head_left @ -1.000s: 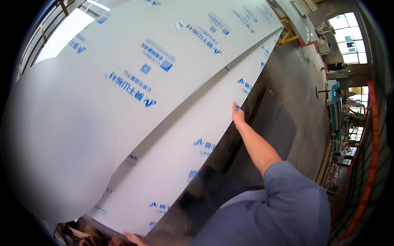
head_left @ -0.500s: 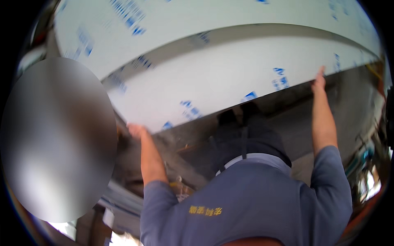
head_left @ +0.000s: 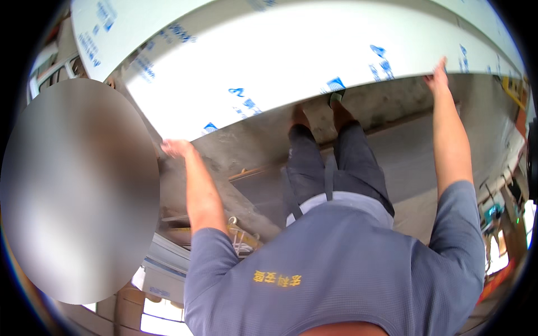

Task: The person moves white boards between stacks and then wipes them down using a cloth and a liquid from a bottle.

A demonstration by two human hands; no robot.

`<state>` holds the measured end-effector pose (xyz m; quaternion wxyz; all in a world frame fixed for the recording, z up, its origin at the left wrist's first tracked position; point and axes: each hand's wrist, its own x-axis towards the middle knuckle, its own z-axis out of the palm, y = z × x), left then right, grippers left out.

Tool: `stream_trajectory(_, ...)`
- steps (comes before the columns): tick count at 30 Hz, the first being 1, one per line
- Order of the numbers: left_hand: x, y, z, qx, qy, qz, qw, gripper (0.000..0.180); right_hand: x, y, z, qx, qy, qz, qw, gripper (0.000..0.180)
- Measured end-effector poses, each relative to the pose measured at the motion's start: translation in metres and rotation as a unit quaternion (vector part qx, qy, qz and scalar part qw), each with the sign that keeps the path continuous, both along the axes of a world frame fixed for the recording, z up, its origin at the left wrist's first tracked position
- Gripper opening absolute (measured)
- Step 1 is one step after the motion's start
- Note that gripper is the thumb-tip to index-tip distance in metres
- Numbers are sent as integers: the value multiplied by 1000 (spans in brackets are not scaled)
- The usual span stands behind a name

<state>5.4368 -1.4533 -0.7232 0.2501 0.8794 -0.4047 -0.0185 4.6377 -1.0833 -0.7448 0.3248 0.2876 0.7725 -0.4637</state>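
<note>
A large white sheet (head_left: 291, 61) with small blue printed marks bows across the top of the view. My left hand (head_left: 176, 148) grips its lower edge at the left. My right hand (head_left: 437, 77) is closed on the same edge far to the right. Both arms are stretched out in front of me, wide apart. Under the sheet I see my own dark trousers (head_left: 336, 162) and shoes (head_left: 335, 101) on the floor. The sheet's far side runs out of view.
A grey concrete floor (head_left: 403, 145) lies below me. Metal beams and a yellowish frame (head_left: 241, 232) sit by my left leg. A blurred oval (head_left: 78, 190) hides the left side. Machinery (head_left: 496, 215) and bright windows stand at the right rim.
The view has tipped down from along the sheet onto my body and legs. My left hand has come into sight on the sheet's edge. The sheet now spans the top.
</note>
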Motion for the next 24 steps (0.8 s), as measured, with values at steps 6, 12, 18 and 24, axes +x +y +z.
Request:
stream_trajectory(6, -191, 228, -64, -31, 724, 365, 584, 75, 5, 0, 0, -39, 28, -12, 999, 77)
stream_trajectory(12, -286, 197, -66, -78, 831, 241, 496, 90, 7, 49, 24, -166, -38, 110, 979, 68)
stream_trajectory(18, -266, 226, -117, -89, 848, 160, 497, 91, 40, 254, 62, -30, -110, 190, 975, 56)
stream_trajectory(24, -271, 267, -57, 63, 695, 129, 705, 77, 78, 578, 85, 156, -104, 456, 870, 51)
